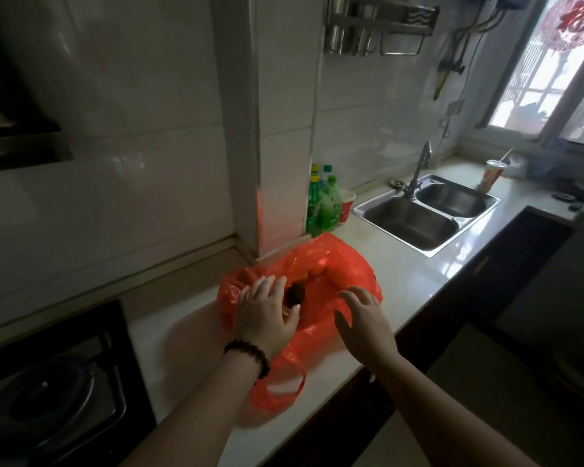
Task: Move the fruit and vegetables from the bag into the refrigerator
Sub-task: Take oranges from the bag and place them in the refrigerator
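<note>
Head view, red plastic bag (pixel 351 264) lying open on the white counter (pixel 415 281), orange fruit (pixel 321 269) and a dark round item (pixel 295 293) inside, left hand (pixel 267 315) spread over the bag's mouth, fingers straight, right hand (pixel 364 318) open at its near rim, holding nothing

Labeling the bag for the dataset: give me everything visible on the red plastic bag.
The red plastic bag is thin, glossy, translucent orange-red film, crumpled and lying slumped on the pale countertop beside the tiled wall column. Its mouth gapes open upward; one loop handle trails toward the counter's front edge. Inside show a dark roundish item and orange produce, not identifiable further. The left hand is at the mouth's left rim with relaxed fingers; the right hand, fingers spread, is over the right rim; contact is unclear.
</note>
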Available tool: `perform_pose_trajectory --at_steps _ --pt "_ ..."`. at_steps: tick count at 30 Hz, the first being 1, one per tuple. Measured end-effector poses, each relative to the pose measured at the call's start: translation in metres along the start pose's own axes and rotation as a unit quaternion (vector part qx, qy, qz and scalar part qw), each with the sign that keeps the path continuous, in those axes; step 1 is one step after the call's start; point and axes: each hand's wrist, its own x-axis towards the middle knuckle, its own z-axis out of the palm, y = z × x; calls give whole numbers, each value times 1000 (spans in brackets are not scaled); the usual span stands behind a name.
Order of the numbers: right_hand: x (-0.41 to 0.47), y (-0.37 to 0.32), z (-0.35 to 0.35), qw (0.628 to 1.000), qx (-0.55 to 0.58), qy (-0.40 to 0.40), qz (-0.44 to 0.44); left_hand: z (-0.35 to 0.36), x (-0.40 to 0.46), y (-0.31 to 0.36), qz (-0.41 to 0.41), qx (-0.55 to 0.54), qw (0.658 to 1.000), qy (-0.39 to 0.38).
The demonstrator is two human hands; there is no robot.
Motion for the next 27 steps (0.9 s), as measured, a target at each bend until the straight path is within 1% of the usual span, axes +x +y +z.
perform_pose_trajectory --at_steps 3,6,10,15,19,22,27 --pt "24 22 7 1000 8 4 5 24 27 5 34 2 999 19" --pt "53 41 19 1000 6 -9 -10 54 54 9 68 9 997 35" --pt "97 63 43 997 15 -38 -60 96 94 18 97 32 995 2" --pt "155 99 77 985 -21 -97 -139 143 147 18 59 78 993 -60" --pt "200 128 90 961 -89 -197 -171 166 182 4 20 126 987 -96" --pt "229 150 91 952 -116 -222 -175 178 202 -8 10 154 980 -123" --pt "268 178 100 950 -84 -259 -150 192 236 -20 -13 166 971 -172"
